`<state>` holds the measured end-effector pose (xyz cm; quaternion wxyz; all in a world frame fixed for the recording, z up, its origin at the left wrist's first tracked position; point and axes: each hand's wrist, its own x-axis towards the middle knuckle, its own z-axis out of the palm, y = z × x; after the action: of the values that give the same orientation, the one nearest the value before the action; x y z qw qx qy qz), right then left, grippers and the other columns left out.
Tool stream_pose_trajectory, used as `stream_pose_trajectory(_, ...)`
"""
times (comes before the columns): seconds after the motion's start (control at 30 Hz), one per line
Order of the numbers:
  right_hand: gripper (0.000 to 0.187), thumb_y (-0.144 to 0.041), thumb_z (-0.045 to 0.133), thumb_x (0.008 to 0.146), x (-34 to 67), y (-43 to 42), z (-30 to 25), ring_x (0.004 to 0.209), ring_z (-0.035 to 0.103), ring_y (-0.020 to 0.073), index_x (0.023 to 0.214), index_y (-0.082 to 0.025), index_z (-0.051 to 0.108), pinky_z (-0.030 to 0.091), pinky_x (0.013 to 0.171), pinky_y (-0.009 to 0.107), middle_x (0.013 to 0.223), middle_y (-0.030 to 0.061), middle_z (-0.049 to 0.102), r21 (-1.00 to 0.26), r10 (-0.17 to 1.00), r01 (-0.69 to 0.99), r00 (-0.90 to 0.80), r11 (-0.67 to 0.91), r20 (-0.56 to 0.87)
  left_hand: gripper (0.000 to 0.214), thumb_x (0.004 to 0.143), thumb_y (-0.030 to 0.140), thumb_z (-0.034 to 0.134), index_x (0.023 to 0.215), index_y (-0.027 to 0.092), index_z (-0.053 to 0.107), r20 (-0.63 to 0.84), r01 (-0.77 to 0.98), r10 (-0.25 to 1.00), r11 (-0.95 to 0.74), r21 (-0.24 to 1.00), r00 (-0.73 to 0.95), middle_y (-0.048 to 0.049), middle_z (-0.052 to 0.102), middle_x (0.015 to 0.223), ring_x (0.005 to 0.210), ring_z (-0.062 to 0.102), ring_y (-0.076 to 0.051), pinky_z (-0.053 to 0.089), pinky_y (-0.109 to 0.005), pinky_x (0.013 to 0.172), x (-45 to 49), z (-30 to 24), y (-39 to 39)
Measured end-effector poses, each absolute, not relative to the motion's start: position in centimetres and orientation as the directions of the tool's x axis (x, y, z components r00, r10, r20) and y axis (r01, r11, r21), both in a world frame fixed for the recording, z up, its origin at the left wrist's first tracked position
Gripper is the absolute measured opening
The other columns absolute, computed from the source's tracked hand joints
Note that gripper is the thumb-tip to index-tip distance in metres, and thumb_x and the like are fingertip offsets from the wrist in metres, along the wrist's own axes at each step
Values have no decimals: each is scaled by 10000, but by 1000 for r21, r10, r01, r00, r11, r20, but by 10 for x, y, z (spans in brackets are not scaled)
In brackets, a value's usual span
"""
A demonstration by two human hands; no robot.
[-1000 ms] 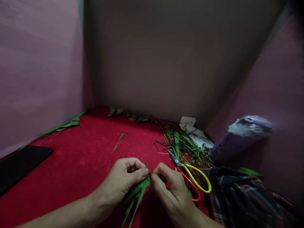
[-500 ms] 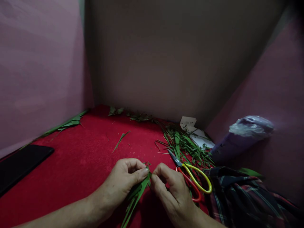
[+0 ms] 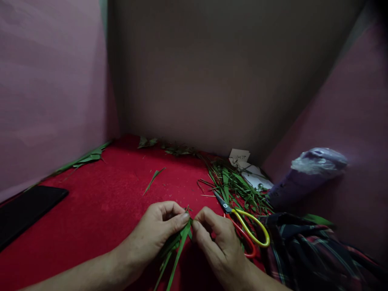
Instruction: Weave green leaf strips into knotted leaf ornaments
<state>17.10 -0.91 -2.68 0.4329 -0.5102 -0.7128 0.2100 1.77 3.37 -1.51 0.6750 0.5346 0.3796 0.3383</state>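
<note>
My left hand (image 3: 165, 226) pinches a bunch of long green leaf strips (image 3: 181, 242) between thumb and fingers near its upper end. The strips hang down toward the bottom of the view, and short stem ends poke out above my thumb. Close on the right, my right hand (image 3: 216, 238) has thumb and forefinger pressed together at the bunch's edge. What lies in that pinch is too small to make out. Scissors (image 3: 232, 212) with one yellow and one red handle lie just beyond my right hand, blades pointing up and left.
Cut grass and leaves (image 3: 239, 184) are heaped at right on the red cloth (image 3: 121, 194). Behind them lie white papers (image 3: 251, 173). A purple plastic-wrapped roll (image 3: 303, 178) leans by the right wall, near plaid fabric (image 3: 315, 250). A black flat object (image 3: 33, 210) lies at left.
One leaf strip in the bunch now hangs more to the right and straighter down. Both hands stay almost in place, still pinching.
</note>
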Motion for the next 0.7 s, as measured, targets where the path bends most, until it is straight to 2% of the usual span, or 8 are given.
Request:
stream_pose_trajectory(0.3, 234, -212, 407, 853, 172, -10, -28, 483, 359, 86, 623, -198, 369, 279, 487, 222, 540, -59, 364, -730, 902, 556, -90, 397, 422, 266, 742, 395, 636, 702, 137, 586, -217, -71, 824, 296, 953, 523, 45, 509, 556, 488, 405, -64, 323, -187, 472, 16, -11, 32)
stream_pose_trajectory(0.47, 231, -220, 401, 855, 173, -10, -26, 486, 375, 92, 626, -197, 386, 287, 484, 225, 541, -52, 382, -738, 910, 556, -84, 381, 407, 162, 676, 250, 661, 782, 137, 615, -212, -69, 828, 288, 955, 519, 23, 568, 635, 556, 468, -88, 371, -216, 537, 15, -5, 29)
stream_pose_trajectory(0.7, 226, -214, 395, 846, 171, -10, -24, 486, 370, 94, 622, -200, 374, 284, 483, 227, 541, -50, 373, -732, 901, 551, -98, 402, 421, 206, 571, 242, 697, 719, 132, 605, -227, -49, 842, 286, 957, 489, 27, 561, 608, 568, 464, -93, 359, -224, 554, 18, -1, 28)
